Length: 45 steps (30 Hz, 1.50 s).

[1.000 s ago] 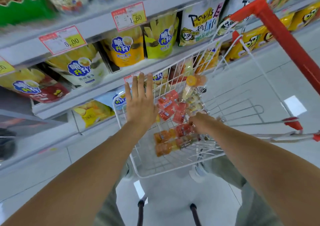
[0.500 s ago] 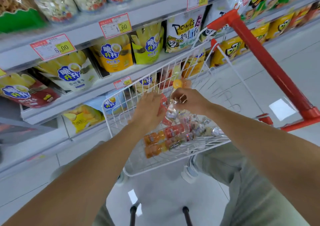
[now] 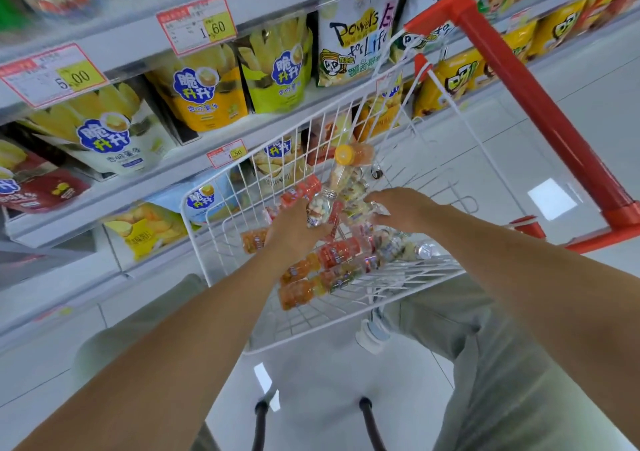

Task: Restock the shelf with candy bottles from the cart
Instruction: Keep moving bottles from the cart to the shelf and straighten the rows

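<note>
A white wire cart basket (image 3: 221, 243) holds several candy bottles with red and orange labels (image 3: 332, 253). My left hand (image 3: 294, 231) reaches into the basket and grips a small clear bottle of pale candies (image 3: 320, 206). My right hand (image 3: 401, 208) is beside it, its fingers curled over clear bottles (image 3: 360, 213) in the pile. A bottle with a yellow cap (image 3: 346, 160) stands at the far side of the basket. The shelf (image 3: 194, 163) runs along the left and top.
Bags of chips fill the shelves, among them yellow and green ones (image 3: 277, 70), with price tags (image 3: 197, 23) on the rails. The cart's red handle (image 3: 533, 104) slants across the right. My grey-trousered legs (image 3: 485, 346) flank the cart on a pale tiled floor.
My left hand dropped from above the basket rim into the bottles and took hold of a clear bottle. My right hand shifted right within the pile. The view moved closer.
</note>
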Each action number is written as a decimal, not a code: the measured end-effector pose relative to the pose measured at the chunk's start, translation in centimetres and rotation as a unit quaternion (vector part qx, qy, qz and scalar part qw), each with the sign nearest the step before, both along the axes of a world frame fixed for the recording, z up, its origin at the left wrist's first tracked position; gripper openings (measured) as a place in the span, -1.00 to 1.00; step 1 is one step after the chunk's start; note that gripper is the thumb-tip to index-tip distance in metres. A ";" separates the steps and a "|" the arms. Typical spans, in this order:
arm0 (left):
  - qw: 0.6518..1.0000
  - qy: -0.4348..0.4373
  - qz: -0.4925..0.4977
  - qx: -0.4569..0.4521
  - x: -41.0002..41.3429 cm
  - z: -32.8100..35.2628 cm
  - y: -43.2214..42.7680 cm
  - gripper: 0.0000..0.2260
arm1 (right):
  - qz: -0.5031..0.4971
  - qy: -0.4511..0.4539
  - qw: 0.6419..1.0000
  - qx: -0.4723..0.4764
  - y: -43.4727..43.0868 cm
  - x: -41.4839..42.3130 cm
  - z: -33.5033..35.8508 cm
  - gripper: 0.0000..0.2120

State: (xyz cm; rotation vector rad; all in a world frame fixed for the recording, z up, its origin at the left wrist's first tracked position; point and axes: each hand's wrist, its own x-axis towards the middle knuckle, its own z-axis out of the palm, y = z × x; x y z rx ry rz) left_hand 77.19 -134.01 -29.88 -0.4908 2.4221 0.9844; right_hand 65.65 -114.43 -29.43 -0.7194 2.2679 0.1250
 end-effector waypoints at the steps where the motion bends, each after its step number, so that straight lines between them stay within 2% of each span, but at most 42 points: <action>1: 1.000 0.001 -0.002 -0.004 0.0 -0.2 0.0 -0.29 | 0.023 -0.006 0.999 0.032 0.4 0.0 -0.3 -0.48; 9: 1.000 0.002 -0.012 -0.003 0.0 -0.7 0.0 -0.44 | 0.106 -0.009 0.988 0.112 1.1 0.5 -1.7 -0.51; 12: 1.000 0.003 -0.009 -0.001 0.2 -0.7 0.0 -0.48 | 0.117 0.002 0.988 0.106 1.7 0.4 -2.0 -0.54; 16: 1.000 0.003 -0.005 0.004 0.0 -0.6 0.0 -0.43 | 0.099 -0.009 0.992 0.075 1.9 0.3 -2.4 -0.58; 20: 1.000 0.000 -0.007 0.003 0.1 -0.1 -0.2 -0.34 | 0.069 -0.021 0.997 0.011 1.7 -0.1 -1.8 -0.62; 23: 1.000 0.000 0.003 0.010 0.1 0.7 -0.5 -0.34 | -0.005 -0.043 0.996 -0.082 1.3 -0.6 -0.8 -0.68; 26: 1.000 -0.002 0.016 0.016 0.1 1.9 -0.9 -0.37 | -0.081 -0.060 0.974 -0.201 0.4 -0.8 1.1 -0.73; 31: 0.986 0.009 0.133 0.100 0.8 6.0 -2.0 -0.46 | -0.184 -0.059 0.919 -0.345 -3.1 0.2 6.5 -0.82; 33: 0.969 0.028 0.186 0.158 1.6 8.3 -2.6 -0.55 | -0.220 -0.064 0.895 -0.382 -4.7 0.7 8.8 -0.83; 36: 0.901 0.050 0.286 0.322 2.9 11.2 -3.6 -0.54 | -0.258 -0.104 0.857 -0.433 -7.0 2.0 12.3 -0.86; 39: 0.860 0.087 0.351 0.360 4.5 13.7 -4.8 -0.56 | -0.273 -0.139 0.825 -0.475 -8.7 3.6 15.4 -0.84; 42: 0.828 0.129 0.386 0.385 6.3 16.0 -5.5 -0.60 | -0.281 -0.194 0.788 -0.512 -10.1 5.3 17.7 -0.74; 45: 0.805 0.157 0.414 0.394 8.2 17.8 -6.1 -0.57 | -0.266 -0.236 0.770 -0.530 -11.4 7.1 20.0 -0.84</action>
